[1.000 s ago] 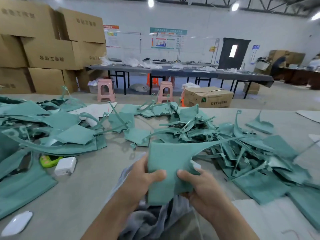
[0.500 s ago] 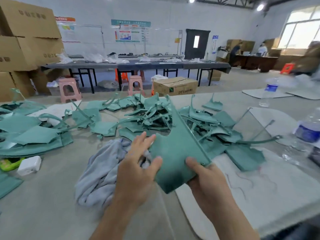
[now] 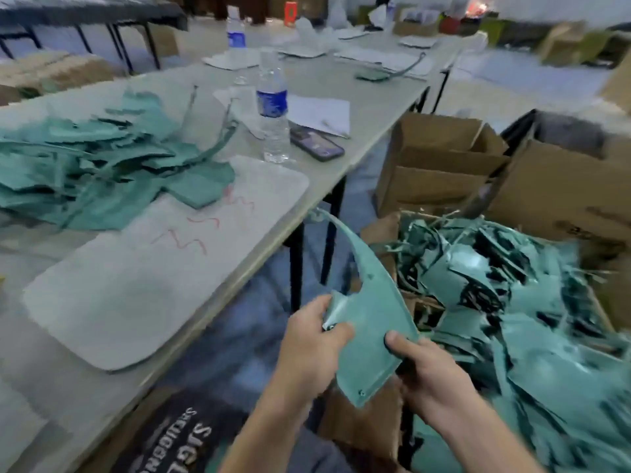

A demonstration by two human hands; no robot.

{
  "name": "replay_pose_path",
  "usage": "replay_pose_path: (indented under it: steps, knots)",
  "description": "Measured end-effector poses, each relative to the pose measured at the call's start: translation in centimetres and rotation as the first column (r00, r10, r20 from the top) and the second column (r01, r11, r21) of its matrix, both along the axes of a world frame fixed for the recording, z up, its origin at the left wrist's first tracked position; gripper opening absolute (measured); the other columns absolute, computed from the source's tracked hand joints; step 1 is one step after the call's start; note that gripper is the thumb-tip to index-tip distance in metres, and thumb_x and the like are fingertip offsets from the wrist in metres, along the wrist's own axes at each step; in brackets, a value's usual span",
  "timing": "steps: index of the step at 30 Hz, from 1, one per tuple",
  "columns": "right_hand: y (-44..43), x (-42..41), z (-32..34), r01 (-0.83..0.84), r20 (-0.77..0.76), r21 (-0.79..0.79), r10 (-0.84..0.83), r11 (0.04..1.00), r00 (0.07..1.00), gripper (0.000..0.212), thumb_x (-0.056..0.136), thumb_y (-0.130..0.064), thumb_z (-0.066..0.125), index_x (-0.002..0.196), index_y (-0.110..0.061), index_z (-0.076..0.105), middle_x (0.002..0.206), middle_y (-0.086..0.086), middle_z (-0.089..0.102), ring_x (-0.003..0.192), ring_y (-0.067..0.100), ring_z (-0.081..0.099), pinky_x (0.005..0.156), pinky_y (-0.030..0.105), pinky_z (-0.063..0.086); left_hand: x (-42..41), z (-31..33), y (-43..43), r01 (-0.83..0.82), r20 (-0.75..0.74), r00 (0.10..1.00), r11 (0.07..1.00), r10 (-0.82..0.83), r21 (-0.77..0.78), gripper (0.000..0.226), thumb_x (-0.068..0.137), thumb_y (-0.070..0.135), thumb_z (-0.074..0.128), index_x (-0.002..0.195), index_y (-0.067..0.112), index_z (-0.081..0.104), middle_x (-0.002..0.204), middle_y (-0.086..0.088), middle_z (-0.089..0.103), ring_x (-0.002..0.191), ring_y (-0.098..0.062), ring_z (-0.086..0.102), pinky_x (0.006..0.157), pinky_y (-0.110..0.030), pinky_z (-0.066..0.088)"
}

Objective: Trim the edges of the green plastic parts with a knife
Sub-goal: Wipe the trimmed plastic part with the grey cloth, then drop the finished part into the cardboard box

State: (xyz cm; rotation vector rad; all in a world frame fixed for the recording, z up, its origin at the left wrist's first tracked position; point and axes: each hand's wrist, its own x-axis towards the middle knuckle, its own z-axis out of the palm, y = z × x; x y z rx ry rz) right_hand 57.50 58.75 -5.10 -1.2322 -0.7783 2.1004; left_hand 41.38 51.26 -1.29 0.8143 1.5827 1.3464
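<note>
I hold one green plastic part (image 3: 367, 315) with both hands, off the table's right side and next to a cardboard box (image 3: 382, 233) full of green parts (image 3: 512, 302). My left hand (image 3: 309, 339) grips its left edge, thumb on top. My right hand (image 3: 426, 367) grips its lower right edge. The part has a long curved tip pointing up and left. A heap of green offcuts (image 3: 92, 172) lies on the table at the left. No knife is visible.
A grey cutting mat (image 3: 136, 285) with red scribbles lies on the table (image 3: 358, 93). Two water bottles (image 3: 271, 107), a phone (image 3: 316, 143) and white paper (image 3: 321, 110) sit farther back. More open cardboard boxes (image 3: 444, 162) stand on the floor at right.
The view has swung right and down. Both hands have carried the green part from over the table to beside the box of green parts. The left hand has closed round its edge again.
</note>
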Motion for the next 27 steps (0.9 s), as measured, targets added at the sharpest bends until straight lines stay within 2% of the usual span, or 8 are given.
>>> replay_pose_path:
  steps: [3,6,9,11,13,17,22,27]
  knots:
    - [-1.2,6.9,-3.4,0.209,0.108,-0.172,-0.193,0.963,0.975,0.047,0.080,-0.006,0.073,0.124,0.006,0.066,0.117,0.022,0.073,0.106,0.036,0.068,0.085,0.037,0.054,5.8,-4.1,2.8,0.215,0.102,0.974,0.963,-0.200,-0.161,0.027,0.083,0.011,0.063,0.092,0.033,0.076,0.091,0.006,0.079,0.083,-0.017,0.076,0.075,-0.039,0.062]
    - [-3.3,11.9,-6.4,0.386,0.183,-0.325,-0.343,0.863,0.921,0.033,0.096,-0.004,0.063,0.128,0.004,0.063,0.118,0.023,0.072,0.110,0.038,0.068,0.093,0.052,0.057,10.9,-7.7,4.1,0.390,0.280,0.909,0.868,-0.309,-0.306,0.025,0.092,0.008,0.059,0.098,0.025,0.076,0.098,0.004,0.079,0.086,-0.013,0.075,0.069,-0.030,0.058]
    - [-3.0,15.7,-8.1,0.511,0.172,-0.348,-0.482,0.786,0.859,0.031,0.102,-0.012,0.055,0.130,0.000,0.063,0.120,0.022,0.072,0.098,0.036,0.070,0.068,0.048,0.060,15.2,-8.7,5.1,0.508,0.461,0.815,0.815,-0.350,-0.279,0.027,0.095,0.016,0.058,0.112,0.033,0.071,0.107,0.005,0.078,0.091,-0.011,0.075,0.061,-0.022,0.054]
    - [-1.2,18.1,-8.3,0.617,0.096,-0.303,-0.621,0.727,0.778,0.032,0.105,-0.020,0.052,0.130,-0.004,0.063,0.115,0.019,0.074,0.095,0.030,0.072,0.063,0.042,0.062,16.8,-8.4,6.1,0.520,0.550,0.770,0.818,-0.325,-0.245,0.035,0.095,0.026,0.061,0.129,0.036,0.059,0.117,0.006,0.074,0.102,-0.013,0.072,0.069,-0.028,0.056]
    - [0.7,20.1,-8.2,0.706,0.049,-0.243,-0.719,0.665,0.694,0.030,0.103,-0.025,0.057,0.126,-0.009,0.065,0.122,0.017,0.072,0.103,0.025,0.070,0.077,0.039,0.063,17.2,-7.8,6.8,0.508,0.552,0.772,0.828,-0.316,-0.237,0.046,0.100,0.028,0.059,0.144,0.032,0.046,0.124,0.005,0.069,0.112,-0.011,0.065,0.085,-0.033,0.056]
    - [1.5,20.0,-10.7,0.597,0.275,-0.322,-0.531,0.735,0.802,0.045,0.102,-0.031,0.062,0.137,-0.004,0.056,0.112,0.020,0.064,0.094,0.031,0.063,0.100,0.046,0.051,15.2,-6.9,6.4,0.445,0.461,0.837,0.856,-0.294,-0.262,0.045,0.100,0.021,0.060,0.143,0.025,0.049,0.128,0.001,0.067,0.119,-0.013,0.062,0.103,-0.038,0.050]
    - [0.5,12.6,-12.2,0.398,0.224,-0.479,-0.330,0.782,0.917,0.020,0.103,-0.020,0.054,0.099,-0.003,0.062,0.077,0.013,0.064,0.065,0.024,0.057,0.074,0.032,0.051,9.8,-7.5,5.9,0.243,0.358,0.923,0.938,-0.144,-0.249,0.027,0.100,0.008,0.058,0.125,0.019,0.064,0.120,-0.001,0.070,0.112,-0.012,0.065,0.091,-0.030,0.054]
    - [0.4,1.8,-7.7,0.078,0.029,-0.370,-0.072,0.926,0.997,0.014,0.095,-0.013,0.062,0.088,-0.006,0.072,0.083,0.013,0.075,0.067,0.021,0.066,0.065,0.030,0.057,4.5,-5.7,5.2,-0.006,0.269,0.962,0.990,0.044,-0.140,0.023,0.093,-0.012,0.059,0.104,0.005,0.070,0.101,-0.015,0.076,0.091,-0.023,0.075,0.069,-0.027,0.059]
